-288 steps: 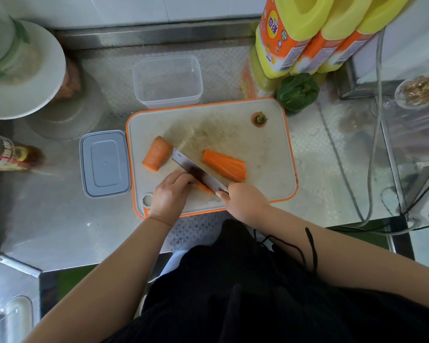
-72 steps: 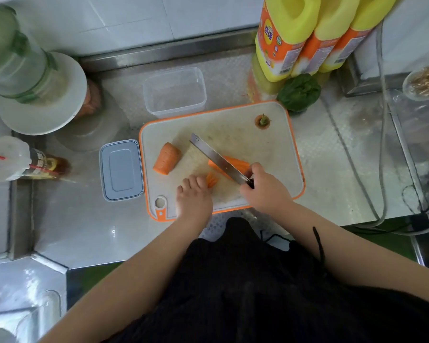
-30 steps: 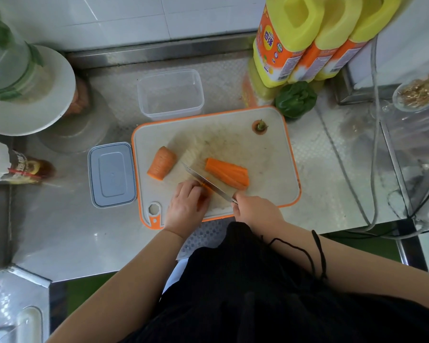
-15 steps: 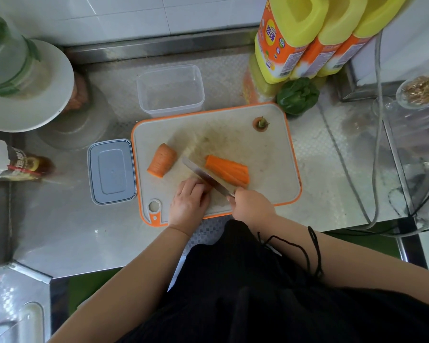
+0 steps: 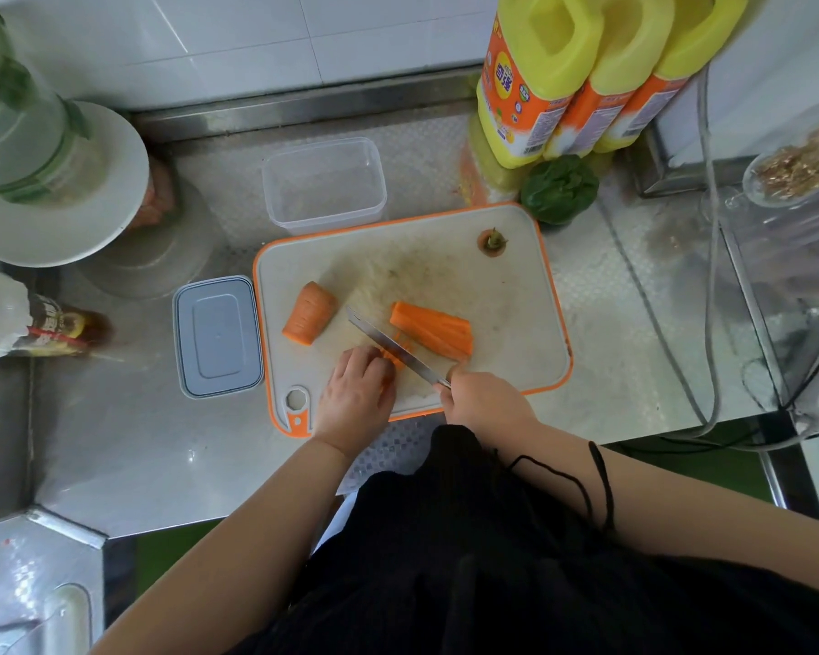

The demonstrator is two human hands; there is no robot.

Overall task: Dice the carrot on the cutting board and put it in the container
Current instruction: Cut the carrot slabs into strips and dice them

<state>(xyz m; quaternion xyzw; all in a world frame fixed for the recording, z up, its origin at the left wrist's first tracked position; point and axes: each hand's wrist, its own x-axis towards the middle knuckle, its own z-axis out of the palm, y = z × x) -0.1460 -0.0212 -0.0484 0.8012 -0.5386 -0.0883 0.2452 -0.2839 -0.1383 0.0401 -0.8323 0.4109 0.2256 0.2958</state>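
the cutting board lies on a steel counter, its near edge close to the counter's front lip. its far edge sits just beside the clear container, its left edge just beside a grey lid, and its far right corner near a green pepper and three yellow bottles. bare board shows on the right half and along the far side, where only a carrot top stands.

the left hand rests near the board's front edge, fingers curled down over a small carrot piece and pressing it. the right hand grips the handle of a knife, whose blade slants across that piece right against the left fingertips. a long carrot section lies just beyond the blade; a stubby carrot chunk lies apart to the left.
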